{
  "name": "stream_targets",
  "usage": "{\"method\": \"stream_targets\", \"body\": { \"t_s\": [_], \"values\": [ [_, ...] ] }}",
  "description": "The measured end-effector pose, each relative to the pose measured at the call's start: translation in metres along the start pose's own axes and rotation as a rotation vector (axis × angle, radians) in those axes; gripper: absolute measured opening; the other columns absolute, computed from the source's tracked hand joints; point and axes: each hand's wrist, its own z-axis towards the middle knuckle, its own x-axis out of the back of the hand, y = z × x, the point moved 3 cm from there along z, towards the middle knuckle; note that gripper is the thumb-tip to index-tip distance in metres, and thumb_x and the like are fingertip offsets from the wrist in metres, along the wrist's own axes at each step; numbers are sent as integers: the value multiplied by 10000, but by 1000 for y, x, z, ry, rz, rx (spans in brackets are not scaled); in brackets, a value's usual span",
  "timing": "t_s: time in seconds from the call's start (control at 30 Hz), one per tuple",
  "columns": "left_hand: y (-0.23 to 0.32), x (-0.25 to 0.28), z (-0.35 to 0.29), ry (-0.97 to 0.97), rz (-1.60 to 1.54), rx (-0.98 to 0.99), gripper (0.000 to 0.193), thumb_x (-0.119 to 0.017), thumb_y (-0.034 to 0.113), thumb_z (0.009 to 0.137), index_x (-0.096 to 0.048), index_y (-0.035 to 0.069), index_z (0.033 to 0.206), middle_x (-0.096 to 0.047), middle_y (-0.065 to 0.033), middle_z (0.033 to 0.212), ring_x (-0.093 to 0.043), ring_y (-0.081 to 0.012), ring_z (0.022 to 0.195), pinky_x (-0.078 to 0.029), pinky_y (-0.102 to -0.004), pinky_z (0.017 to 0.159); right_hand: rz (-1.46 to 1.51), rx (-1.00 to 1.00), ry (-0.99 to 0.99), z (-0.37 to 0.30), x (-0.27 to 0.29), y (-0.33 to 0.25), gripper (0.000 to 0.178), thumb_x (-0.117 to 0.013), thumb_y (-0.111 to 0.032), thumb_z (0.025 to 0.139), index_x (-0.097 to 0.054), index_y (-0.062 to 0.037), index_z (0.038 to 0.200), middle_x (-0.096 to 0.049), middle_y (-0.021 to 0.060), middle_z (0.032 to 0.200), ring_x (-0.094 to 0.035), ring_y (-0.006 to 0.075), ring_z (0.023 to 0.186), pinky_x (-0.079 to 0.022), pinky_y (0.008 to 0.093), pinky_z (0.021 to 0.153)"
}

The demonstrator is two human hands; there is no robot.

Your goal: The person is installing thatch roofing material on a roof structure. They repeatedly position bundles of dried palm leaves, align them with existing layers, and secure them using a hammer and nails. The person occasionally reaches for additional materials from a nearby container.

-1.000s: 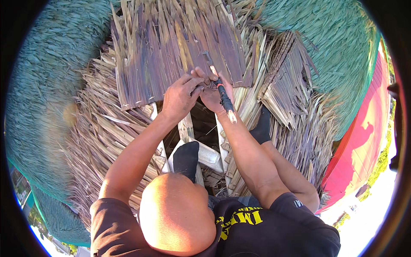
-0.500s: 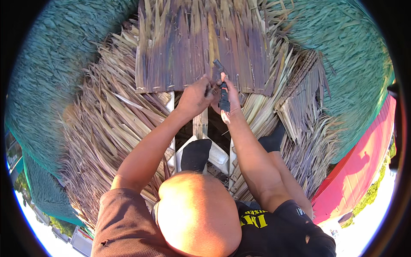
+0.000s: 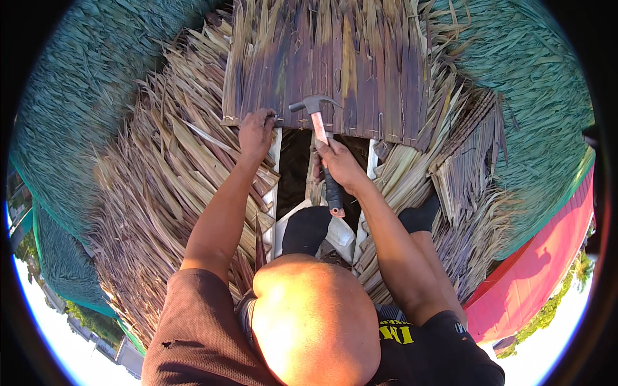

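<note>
A claw hammer point(image 3: 319, 123) with a dark head and a black-wrapped grip is in my right hand point(image 3: 341, 162), its head over the lower part of a flat palm-leaf thatch panel point(image 3: 322, 77). My fingers wrap round the upper handle, and the black grip hangs below them. At the panel's lower edge, near its left corner, my left hand point(image 3: 256, 134) has its fingers pinched together. What they hold, if anything, is too small to make out. Stitches run along that edge.
Below the panel, a dark opening shows between white rails point(image 3: 370, 161), with a wooden strip down its middle. My dark-socked feet point(image 3: 306, 230) rest beside loose dry thatch point(image 3: 174, 174). Green thatch slopes point(image 3: 96, 96) flank both sides; a red roof sheet point(image 3: 534, 264) lies lower right.
My hands have parted: the left moved left along the panel edge, the right shifted slightly down. The hammer has turned, its head swinging up and left into plain sight.
</note>
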Motion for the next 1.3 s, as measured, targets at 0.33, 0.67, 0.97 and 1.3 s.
{"method": "stream_targets", "body": {
  "t_s": [0.33,0.67,0.97,1.3],
  "values": [
    [-14,-14,-2,-79,159,-80,162,-688,150,880,-693,52,1009,-604,-145,1070,-534,-372,1027,-431,-459,918,-920,531,272,-2,-44,-25,258,-542,-228,1024,-431,2,992,-631,319,845,-618,530,789,-477,591,662],
    [-12,-14,-1,-104,218,-110,151,-680,151,883,-675,48,994,-596,-152,1072,-529,-376,1016,-431,-469,902,-1001,364,283,22,-43,-6,286,-505,-262,1033,-461,19,1012,-655,318,813,-645,521,764,-502,604,661],
    [-16,1,-1,-131,75,-86,314,-580,1,845,-604,44,1155,-619,-182,1067,-565,-417,1018,-459,-486,908,-704,808,358,-23,-42,-34,307,-510,-308,1030,-473,-5,1064,-670,320,928,-656,518,866,-504,614,737],
    [-18,1,-1,-213,74,-24,466,-494,-79,797,-542,28,1248,-647,-196,1135,-594,-416,1099,-480,-477,952,-733,889,395,-5,-50,-62,285,-544,-245,1007,-539,38,1031,-666,294,912,-648,490,871,-529,551,688]
  ]
}}
